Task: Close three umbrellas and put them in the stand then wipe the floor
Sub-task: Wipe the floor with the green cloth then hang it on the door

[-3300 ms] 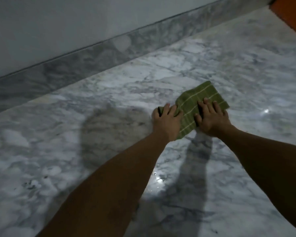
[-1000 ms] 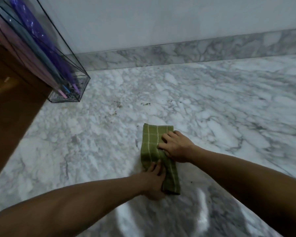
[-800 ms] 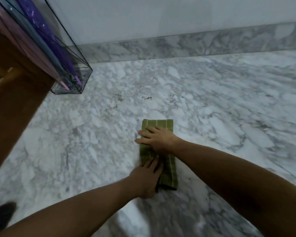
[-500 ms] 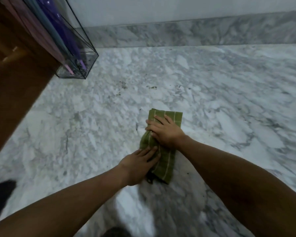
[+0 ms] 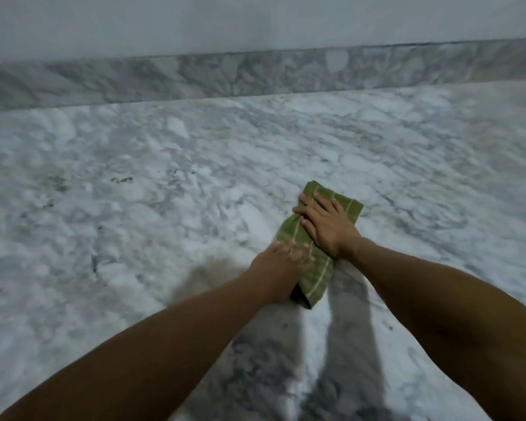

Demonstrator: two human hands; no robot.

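Cloth lying folded on floor, left hand and right hand pressing it flat-fingered, gripping nothing; best keeping even pressure, overlapping passes toward specks

My green cloth, folded into a long strip with pale yellow stripes, lies flat on the white and grey marble floor, angled from near me up to the right. It sits well out from the marble skirting, with small dark specks of dirt off to its left.
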